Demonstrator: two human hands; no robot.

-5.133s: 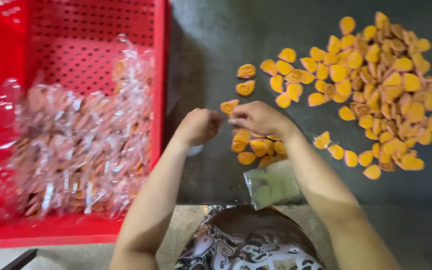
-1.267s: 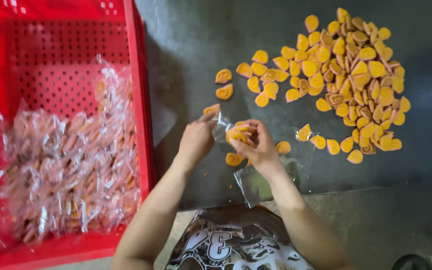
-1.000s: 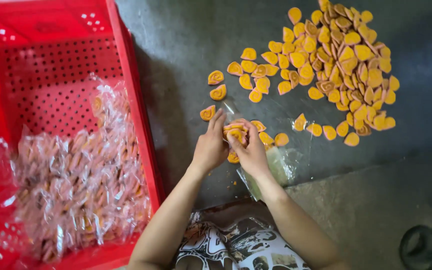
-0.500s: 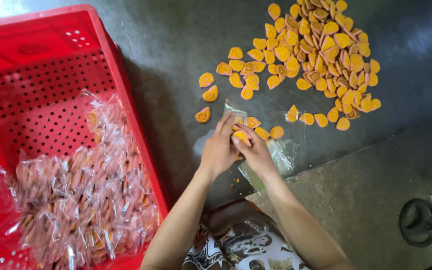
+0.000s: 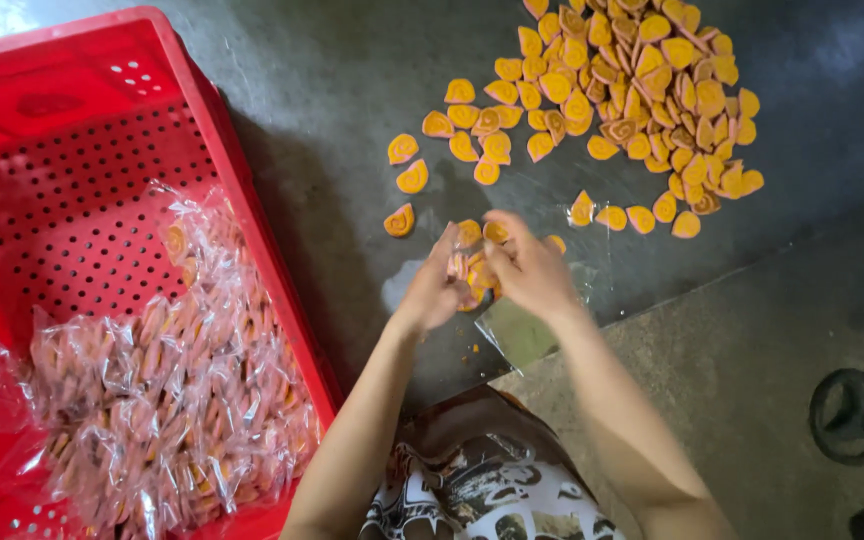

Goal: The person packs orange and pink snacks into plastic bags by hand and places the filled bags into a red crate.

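Both hands meet over the dark grey work surface (image 5: 332, 90): the left hand (image 5: 434, 290) cups a small clear plastic bag (image 5: 472, 275) with its fingers curled about it, and the right hand (image 5: 532, 268) pinches orange spiral-patterned biscuits (image 5: 495, 232) at the bag's mouth, fingers closed on them, though the blur makes it hard to tell how many it holds. The bag sits between the two palms, just above a few loose biscuits (image 5: 400, 220) and a flat stack of empty bags (image 5: 517, 330) near the surface's edge. The main risk, as I judge it, is a biscuit catching on the bag's soft mouth and slipping out, since the film gives no stiff rim to guide it; these thin pieces look brittle and could chip if squeezed or dropped. The big biscuit pile (image 5: 642, 90) lies well apart to the upper right, so reaching for more could loosen the left grip. The red perforated crate (image 5: 72, 170) of filled packets (image 5: 172, 400) stands to the left, near enough for an elbow to knock
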